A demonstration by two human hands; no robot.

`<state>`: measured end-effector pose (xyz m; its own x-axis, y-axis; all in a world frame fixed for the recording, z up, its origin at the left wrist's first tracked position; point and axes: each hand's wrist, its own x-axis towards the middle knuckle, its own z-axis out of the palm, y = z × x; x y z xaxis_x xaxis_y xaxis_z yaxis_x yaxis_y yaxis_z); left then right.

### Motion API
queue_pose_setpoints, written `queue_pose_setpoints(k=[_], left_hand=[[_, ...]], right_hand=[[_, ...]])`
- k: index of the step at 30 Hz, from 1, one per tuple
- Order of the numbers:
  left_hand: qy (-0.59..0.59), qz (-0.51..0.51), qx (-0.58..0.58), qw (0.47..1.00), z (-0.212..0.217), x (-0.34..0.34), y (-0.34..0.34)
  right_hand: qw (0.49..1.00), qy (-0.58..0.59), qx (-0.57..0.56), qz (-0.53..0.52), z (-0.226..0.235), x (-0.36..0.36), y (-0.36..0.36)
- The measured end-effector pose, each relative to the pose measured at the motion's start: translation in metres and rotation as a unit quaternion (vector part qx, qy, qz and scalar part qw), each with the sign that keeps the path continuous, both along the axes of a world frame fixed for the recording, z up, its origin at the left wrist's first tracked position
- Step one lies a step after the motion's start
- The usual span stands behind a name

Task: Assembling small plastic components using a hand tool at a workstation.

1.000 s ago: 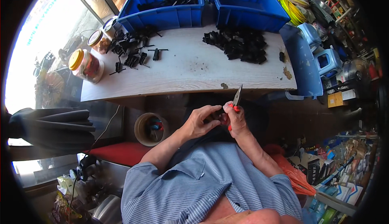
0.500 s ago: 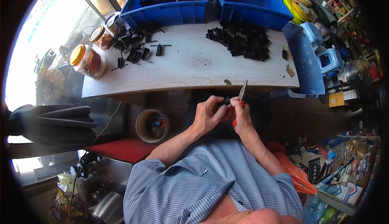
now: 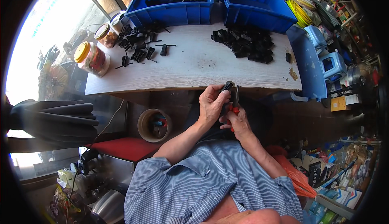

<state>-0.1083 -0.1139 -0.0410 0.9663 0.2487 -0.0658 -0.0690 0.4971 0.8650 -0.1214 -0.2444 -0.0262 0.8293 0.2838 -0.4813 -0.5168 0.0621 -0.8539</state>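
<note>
Pinched in my left hand [image 3: 211, 104] is a small black plastic part [image 3: 228, 86], held at the table's near edge. My right hand [image 3: 238, 123] grips needle-nose pliers [image 3: 236, 98] with red handles, their dark jaws pointing away from me beside the part. Jaws and part appear close, but I cannot tell whether they touch. On the white table [image 3: 186, 68], a loose pile of black parts with thin rods [image 3: 135, 42] lies at the left. A denser pile of black parts [image 3: 247, 44] lies at the right, and one small black piece [image 3: 288, 57] sits apart near the right edge.
Two blue bins stand along the back: the left bin [image 3: 170, 15] holds black parts, next to the right bin [image 3: 259, 15]. Lidded jars [image 3: 94, 60] line the left side. Below the table is a round bucket [image 3: 142, 127]. Blue stools [image 3: 333, 64] stand at the right.
My left hand has raised the black part away from me, toward the table edge. The pliers have dropped nearer my body and turned more upright. The whole view has shifted slightly.
</note>
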Motion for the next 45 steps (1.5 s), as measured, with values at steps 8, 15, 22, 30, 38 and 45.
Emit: queue_pose_setpoints(k=[8,15,22,30,38,45], left_hand=[[-0.009,-0.003,0.01,1.0,-0.003,0.003,-0.006],[0.007,0.007,0.037,0.999,-0.003,0.005,-0.01],[0.009,0.017,0.049,0.999,-0.003,0.004,-0.011],[0.011,0.005,0.058,0.998,-0.008,0.003,-0.013],[-0.021,0.037,0.175,0.984,-0.011,0.004,-0.02],[-0.102,0.032,0.409,0.906,0.036,0.064,-0.015]], right_hand=[[0.996,-0.04,-0.055,0.055,0.006,-0.002,0.002],[0.994,-0.051,-0.08,0.046,0.0,-0.003,0.001],[0.989,-0.045,-0.106,0.09,0.001,-0.002,-0.003],[0.992,-0.035,-0.096,0.075,-0.008,-0.004,-0.001],[0.998,0.016,-0.044,0.04,-0.018,0.0,0.001],[0.991,0.027,0.069,-0.108,-0.013,0.022,-0.004]])
